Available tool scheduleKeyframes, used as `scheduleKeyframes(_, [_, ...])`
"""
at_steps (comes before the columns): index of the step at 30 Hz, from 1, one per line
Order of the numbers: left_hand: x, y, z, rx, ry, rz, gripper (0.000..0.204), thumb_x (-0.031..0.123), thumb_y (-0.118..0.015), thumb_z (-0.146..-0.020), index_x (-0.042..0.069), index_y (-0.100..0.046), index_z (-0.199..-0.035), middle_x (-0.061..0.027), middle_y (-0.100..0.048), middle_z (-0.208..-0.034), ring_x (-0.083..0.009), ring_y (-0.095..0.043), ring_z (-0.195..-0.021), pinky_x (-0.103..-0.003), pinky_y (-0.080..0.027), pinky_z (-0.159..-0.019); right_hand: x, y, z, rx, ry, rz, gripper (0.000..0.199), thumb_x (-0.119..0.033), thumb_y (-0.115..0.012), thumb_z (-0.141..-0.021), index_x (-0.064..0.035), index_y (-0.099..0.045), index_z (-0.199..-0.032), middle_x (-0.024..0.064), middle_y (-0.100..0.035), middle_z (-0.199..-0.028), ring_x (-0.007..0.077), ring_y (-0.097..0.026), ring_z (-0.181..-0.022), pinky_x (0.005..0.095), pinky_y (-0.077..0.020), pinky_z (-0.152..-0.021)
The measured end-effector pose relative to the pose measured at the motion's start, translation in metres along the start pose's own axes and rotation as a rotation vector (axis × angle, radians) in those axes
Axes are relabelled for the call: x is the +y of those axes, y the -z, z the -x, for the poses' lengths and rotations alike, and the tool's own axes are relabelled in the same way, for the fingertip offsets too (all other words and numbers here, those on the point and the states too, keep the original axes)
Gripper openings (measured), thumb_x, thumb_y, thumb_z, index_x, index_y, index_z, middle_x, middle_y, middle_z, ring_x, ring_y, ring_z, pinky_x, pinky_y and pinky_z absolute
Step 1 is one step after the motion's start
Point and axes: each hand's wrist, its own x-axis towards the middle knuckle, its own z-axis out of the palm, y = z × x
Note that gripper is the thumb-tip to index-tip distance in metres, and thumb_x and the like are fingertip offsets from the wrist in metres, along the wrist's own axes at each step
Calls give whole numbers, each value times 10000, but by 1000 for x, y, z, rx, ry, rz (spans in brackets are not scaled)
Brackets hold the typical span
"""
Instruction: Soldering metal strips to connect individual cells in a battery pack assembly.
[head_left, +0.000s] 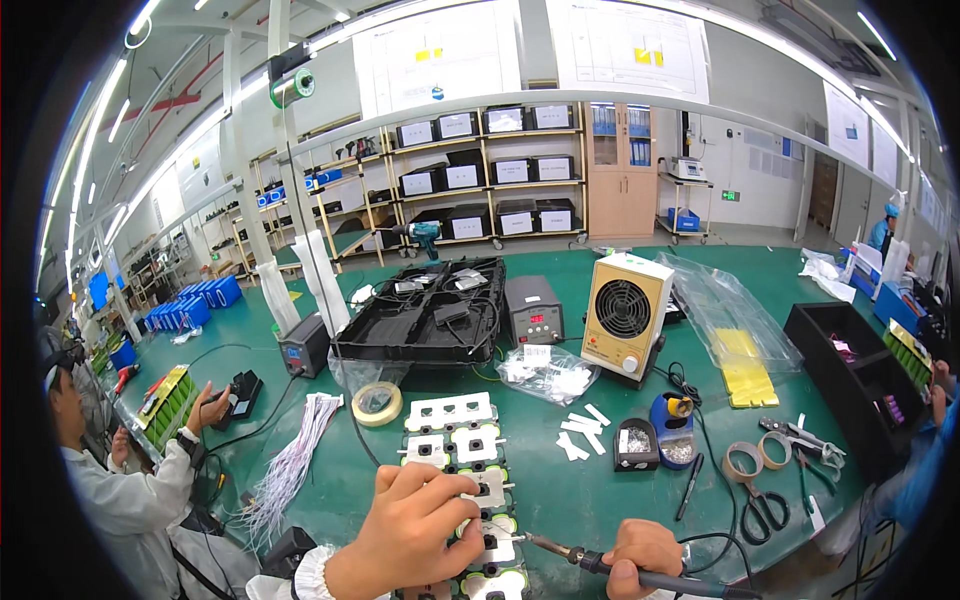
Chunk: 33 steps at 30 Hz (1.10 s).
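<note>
My right hand [640, 555] grips a soldering iron [580, 557], its tip pointing left at a battery pack [483, 447] laid lengthwise in front of me. White rectangular pieces with dark openings and metal tabs cover the pack's top. Over its left side, my left hand [415, 525] is closed in a pinch around thin solder wire [364, 440], which hangs from a spool [293, 87] overhead and passes behind the hand. The pinching fingertips are just left of the iron's tip. My left hand hides part of the pack's near half.
A bundle of white wires [300, 450] and a tape roll [377, 403] lie left. Beyond are a black tray [420, 345], a soldering station [533, 310] and a fan unit [627, 315]. Scissors [765, 515] and an iron stand [673, 430] are right. Co-workers sit at both sides.
</note>
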Motion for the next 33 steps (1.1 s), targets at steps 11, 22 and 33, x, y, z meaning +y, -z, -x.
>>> scheduleKeyframes(11, [1, -2, -1, -6, -25, -24, 119, 139, -760, -680, 159, -666, -750, 64, -706, -963, -173, -575, -869, -350, -348, -789, -3, -1, 0, -24, -23, 63, 209, -19, -580, -898, -16, -501, -705, 89, -512, -571, 199, -419, -440, 340, -308, -438])
scheduleKeyframes(22, [2, -6, 2, -36, -25, -30, 106, 143, -762, -690, 166, -676, -748, 67, -705, -963, -169, -576, -886, -347, -349, -801, -6, 1, 1, -48, -25, 115, 194, -32, -598, -872, -38, -496, -706, 87, -523, -574, 223, -457, -445, 353, -332, -443])
scheduleKeyframes(33, [3, -11, 4, -63, -33, -33, 113, 157, -773, -701, 170, -681, -766, 85, -708, -995, -164, -587, -919, -344, -359, -831, -8, 2, 3, -78, -27, 159, 204, -48, -605, -867, -57, -500, -692, 79, -543, -588, 228, -489, -452, 359, -348, -447])
